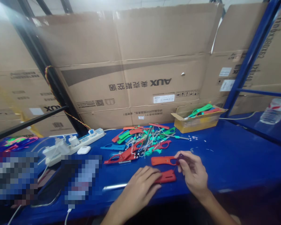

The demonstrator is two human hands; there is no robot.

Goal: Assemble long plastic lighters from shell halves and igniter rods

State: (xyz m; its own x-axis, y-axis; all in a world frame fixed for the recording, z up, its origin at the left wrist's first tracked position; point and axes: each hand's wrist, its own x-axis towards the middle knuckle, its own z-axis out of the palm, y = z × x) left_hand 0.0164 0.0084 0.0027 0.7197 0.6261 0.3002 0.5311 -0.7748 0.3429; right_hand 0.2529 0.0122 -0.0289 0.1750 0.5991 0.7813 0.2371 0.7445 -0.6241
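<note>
A red long-nosed lighter (168, 177) lies across the front of the blue table, its metal tube pointing left. My left hand (141, 184) is closed over its middle, hiding part of the body. In my right hand (194, 172) is a small screwdriver (180, 158) with a dark purple handle. Its thin shaft slants down to the right end of the red lighter; whether the tip touches a screw is too small to tell. Just behind lies an orange lighter shell (161, 160), partly covered by my right fingers.
Behind my hands spreads a pile of lighter shells, tubes and wires (140, 142). A cardboard box (194, 123) at the back holds more coloured lighters. Left are a power strip (77, 145), a white earbud case (83, 150) and blurred phones. A water bottle (275, 111) stands far right.
</note>
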